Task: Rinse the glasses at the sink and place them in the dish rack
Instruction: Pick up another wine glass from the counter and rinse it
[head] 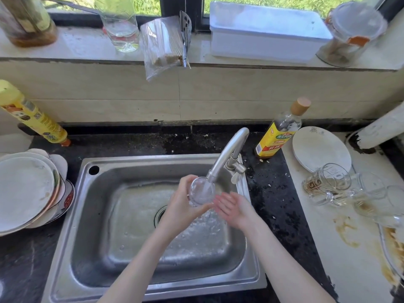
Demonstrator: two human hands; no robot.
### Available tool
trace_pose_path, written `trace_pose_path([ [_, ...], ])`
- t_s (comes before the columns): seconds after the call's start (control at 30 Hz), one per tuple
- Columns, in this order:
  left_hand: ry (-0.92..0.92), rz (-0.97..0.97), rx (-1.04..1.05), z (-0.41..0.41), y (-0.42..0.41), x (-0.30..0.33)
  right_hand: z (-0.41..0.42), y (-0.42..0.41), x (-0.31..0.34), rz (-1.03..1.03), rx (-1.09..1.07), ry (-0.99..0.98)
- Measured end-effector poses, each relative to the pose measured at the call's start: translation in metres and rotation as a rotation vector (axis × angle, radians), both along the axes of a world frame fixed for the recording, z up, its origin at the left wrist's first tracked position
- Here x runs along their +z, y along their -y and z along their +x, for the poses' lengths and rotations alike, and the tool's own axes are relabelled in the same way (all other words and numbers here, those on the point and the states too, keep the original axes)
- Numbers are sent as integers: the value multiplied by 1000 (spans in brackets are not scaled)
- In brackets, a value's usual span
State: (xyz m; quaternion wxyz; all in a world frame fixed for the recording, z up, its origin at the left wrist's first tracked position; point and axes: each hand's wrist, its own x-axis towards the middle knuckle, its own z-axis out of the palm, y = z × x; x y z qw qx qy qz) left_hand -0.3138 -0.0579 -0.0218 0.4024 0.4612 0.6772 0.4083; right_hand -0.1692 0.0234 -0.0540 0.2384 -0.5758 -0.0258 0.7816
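A clear glass (202, 190) is held under the faucet spout (227, 154), and water runs into it and spills down into the steel sink (135, 215). My left hand (184, 206) grips the glass from the left side, fingers curled round it. My right hand (234, 206) hovers just right of the glass with fingers straight and spread, wet from the stream. Several dirty glass mugs (328, 182) lie on their sides on the white counter to the right. No dish rack shows in view.
A stack of used plates (26, 189) sits left of the sink. A yellow bottle (32, 114) leans at the back left, an oil bottle (279, 130) stands behind the faucet, and a white plate (319, 147) lies at right. Jars and a white box line the windowsill.
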Motion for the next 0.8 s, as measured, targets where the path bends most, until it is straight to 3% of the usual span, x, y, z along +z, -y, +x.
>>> trace_pose_path([
  [0.1, -10, -24, 4, 0, 0, -4, 5, -23, -4, -3, -248, -109],
  [0.2, -2, -34, -3, 1, 0, -5, 7, -38, -6, 0, -351, -157],
  [0.57, -45, -57, -7, 1, 3, -6, 1, -37, -6, -15, -230, -65],
  [0.8, -47, -52, -6, 2, 2, -3, 8, -41, 6, -38, -259, -84],
])
